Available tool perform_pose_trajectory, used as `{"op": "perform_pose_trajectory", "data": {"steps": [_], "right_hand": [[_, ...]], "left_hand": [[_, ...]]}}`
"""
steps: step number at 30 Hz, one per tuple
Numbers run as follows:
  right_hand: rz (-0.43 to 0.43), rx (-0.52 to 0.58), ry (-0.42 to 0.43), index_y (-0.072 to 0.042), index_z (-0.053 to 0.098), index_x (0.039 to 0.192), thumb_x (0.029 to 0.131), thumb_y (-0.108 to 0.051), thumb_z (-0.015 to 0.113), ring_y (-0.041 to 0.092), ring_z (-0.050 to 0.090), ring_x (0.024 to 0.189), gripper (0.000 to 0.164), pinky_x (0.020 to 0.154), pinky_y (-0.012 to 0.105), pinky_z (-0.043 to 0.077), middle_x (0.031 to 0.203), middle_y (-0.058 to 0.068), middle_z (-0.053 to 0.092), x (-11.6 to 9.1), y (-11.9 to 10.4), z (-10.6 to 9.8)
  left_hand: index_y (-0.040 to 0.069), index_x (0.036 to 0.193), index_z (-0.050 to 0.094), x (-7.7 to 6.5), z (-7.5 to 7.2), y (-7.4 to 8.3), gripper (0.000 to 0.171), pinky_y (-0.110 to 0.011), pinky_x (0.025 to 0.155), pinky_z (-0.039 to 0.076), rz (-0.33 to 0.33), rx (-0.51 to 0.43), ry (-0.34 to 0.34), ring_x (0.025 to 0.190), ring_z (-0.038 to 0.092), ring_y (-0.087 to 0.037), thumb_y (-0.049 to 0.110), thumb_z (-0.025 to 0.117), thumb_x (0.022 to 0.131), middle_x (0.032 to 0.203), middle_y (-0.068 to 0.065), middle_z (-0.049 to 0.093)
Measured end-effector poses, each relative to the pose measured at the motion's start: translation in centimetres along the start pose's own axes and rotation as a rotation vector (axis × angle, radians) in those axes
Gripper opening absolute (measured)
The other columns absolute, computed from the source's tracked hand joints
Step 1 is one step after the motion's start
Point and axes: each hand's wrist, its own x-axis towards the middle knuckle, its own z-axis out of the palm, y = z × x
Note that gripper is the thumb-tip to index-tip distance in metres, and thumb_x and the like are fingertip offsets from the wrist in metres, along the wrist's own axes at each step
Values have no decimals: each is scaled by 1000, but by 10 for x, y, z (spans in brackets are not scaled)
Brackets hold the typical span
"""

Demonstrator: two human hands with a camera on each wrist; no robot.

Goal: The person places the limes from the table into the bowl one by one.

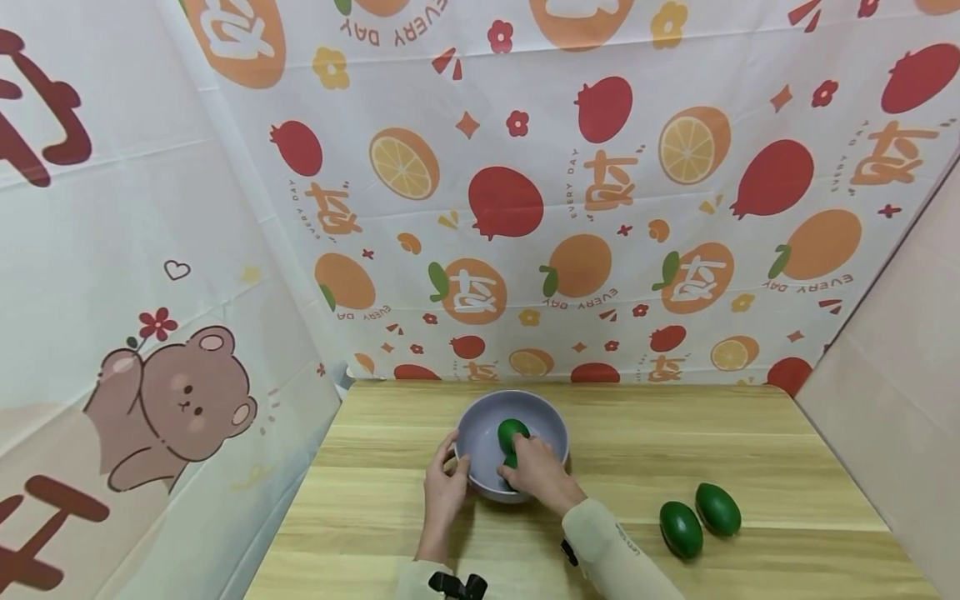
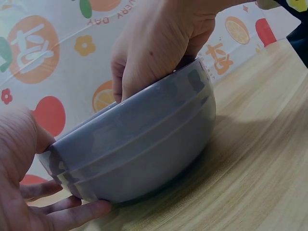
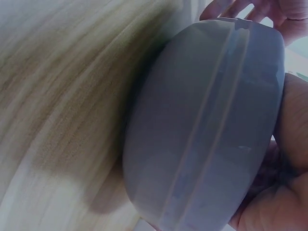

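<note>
A grey-purple bowl [image 1: 480, 421] stands on the wooden table. My left hand [image 1: 445, 489] grips its left side, thumb at the rim; in the left wrist view the fingers spread along the outer wall. My right hand [image 1: 542, 468] reaches down into the bowl. One glossy dark green, egg-shaped fruit [image 1: 511, 432] lies in there, right at the index fingertip. A second green fruit [image 1: 512, 461] shows between the right thumb and fingers, mostly covered by the hand. In both wrist views the bowl's wall hides the fruits.
Two more green fruits, one on the left [image 1: 681, 530] and one on the right [image 1: 718, 509], lie side by side on the table [image 1: 360, 500], right of the bowl. A fruit-print cloth [image 1: 555, 200] hangs behind the table, and a bear-print cloth [image 1: 180, 400] at the left.
</note>
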Motion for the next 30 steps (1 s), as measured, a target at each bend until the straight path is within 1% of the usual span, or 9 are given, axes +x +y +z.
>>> {"op": "perform_pose_trajectory", "data": {"steps": [5, 9, 14, 17, 19, 24, 30], "right_hand": [[8, -8, -1, -2, 63, 123, 88, -37, 79, 30, 66, 99, 52, 84, 47, 58, 111, 18, 69, 0, 1, 2], [6, -7, -5, -2, 64, 121, 87, -38, 80, 29, 66, 97, 51, 82, 46, 58, 109, 17, 70, -1, 1, 1], [-6, -6, 0, -1, 65, 118, 87, -39, 80, 24, 65, 91, 51, 79, 43, 57, 105, 15, 70, -2, 1, 0], [-9, -13, 4, -1, 66, 117, 87, -40, 79, 22, 64, 88, 51, 77, 42, 56, 104, 14, 70, -3, 0, -3], [-13, -20, 5, -1, 66, 117, 87, -41, 79, 22, 63, 87, 51, 76, 42, 56, 104, 12, 70, -4, 0, -5], [-22, -51, 13, -2, 66, 118, 89, -45, 76, 22, 63, 87, 53, 77, 43, 56, 101, 10, 70, -6, -4, -17], [-10, -68, 39, -6, 66, 117, 90, -49, 73, 19, 60, 82, 51, 69, 36, 53, 100, 7, 69, -7, -9, -36]], "left_hand": [[20, 150, 50, 0, 0, 1, 50, -36, 68, 62, -3, 10, 3, 105, 67, -31, 8, 55, 102, 140, -27, 51], [20, 150, 50, 0, -1, 1, 50, -35, 69, 61, -7, 18, 1, 104, 67, -28, 8, 55, 102, 140, -27, 52], [20, 150, 51, 0, -1, 1, 50, -37, 71, 62, -8, 23, 5, 105, 67, -30, 7, 56, 101, 140, -27, 52], [20, 149, 51, 1, -1, 1, 50, -36, 69, 61, -3, 14, 10, 105, 68, -31, 7, 56, 101, 139, -27, 52], [18, 149, 52, 1, -1, 1, 50, -35, 66, 61, 8, 8, 13, 103, 68, -32, 6, 56, 100, 138, -28, 52], [17, 148, 52, 1, 0, 0, 50, -31, 62, 59, 13, -6, 19, 99, 68, -33, 5, 57, 100, 136, -28, 53], [17, 148, 52, 1, -1, 0, 50, -30, 62, 59, 19, -2, 20, 100, 68, -32, 5, 57, 100, 136, -28, 53]]}}
